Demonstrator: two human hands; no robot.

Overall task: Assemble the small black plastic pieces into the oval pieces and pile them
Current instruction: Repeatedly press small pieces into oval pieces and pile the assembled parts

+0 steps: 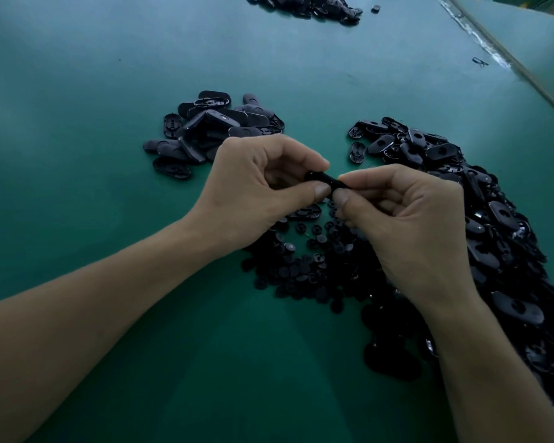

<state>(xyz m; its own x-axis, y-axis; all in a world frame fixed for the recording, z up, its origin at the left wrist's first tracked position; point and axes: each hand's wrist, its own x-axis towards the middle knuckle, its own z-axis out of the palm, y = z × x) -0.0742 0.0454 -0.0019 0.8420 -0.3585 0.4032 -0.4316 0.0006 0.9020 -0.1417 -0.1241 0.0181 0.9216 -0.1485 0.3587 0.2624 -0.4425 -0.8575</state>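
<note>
Both hands are up over the green surface (109,139), pinching one black oval piece (322,180) between them. The left hand (259,190) has its grip closed on the piece's left end with thumb and forefinger, and the right hand (406,225) is closed on the right end the same way. The piece sits edge-on to me, so I can't tell if a small insert is in it.

Right under the hands is a scatter of small round black pieces (304,260), spread flat on the surface. To the right there's a big heap of oval pieces (480,199), lots of them showing a hole in the middle, running down toward the near right corner. Up and left of the hands is a smaller pile of oval pieces (211,129), well apart from the big heap. Another dark pile (304,4) sits at the far edge, with a stray black bit (375,8) just beside it.

No brand, label or writing I can read on anything; the parts are too dark.
</note>
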